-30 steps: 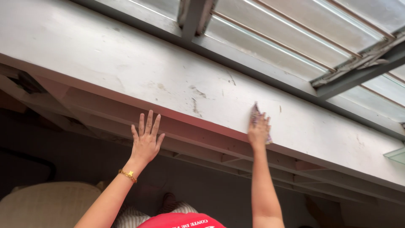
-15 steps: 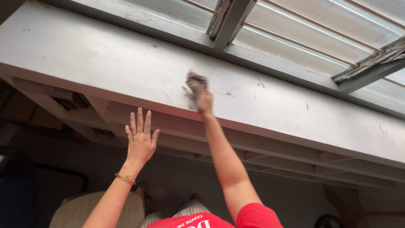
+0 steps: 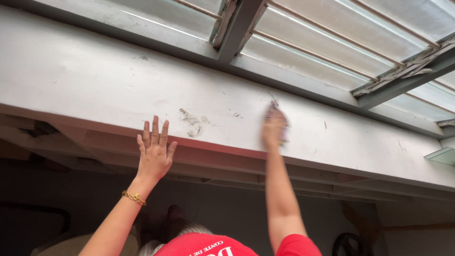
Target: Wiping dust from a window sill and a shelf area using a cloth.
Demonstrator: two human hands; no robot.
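- Overhead, we reach both arms up to a wide grey beam (image 3: 95, 90) that runs across the view below a row of frosted glass slats (image 3: 327, 52).
- Our left hand (image 3: 154, 154) is spread, fingers apart and pointing up, its palm flat against the lower edge of the beam; a gold bracelet (image 3: 133, 197) circles the wrist.
- Our right hand (image 3: 273, 130) is closed around a small cloth (image 3: 279, 118), pressing it against the face of the beam. The hand is blurred, so we cannot tell how the fingers sit on it.
- A dark smudge (image 3: 193, 124) marks the beam between the two hands, just above and to the right of the left fingertips and well to the left of the cloth.
- Smaller dark flecks (image 3: 235, 114) lie on the beam near the cloth.
- A grey window bar (image 3: 239, 28) rises from the top edge of the beam, above the smudge.
- Beneath the beam, our red shirt (image 3: 208, 246) shows at the bottom of the view.
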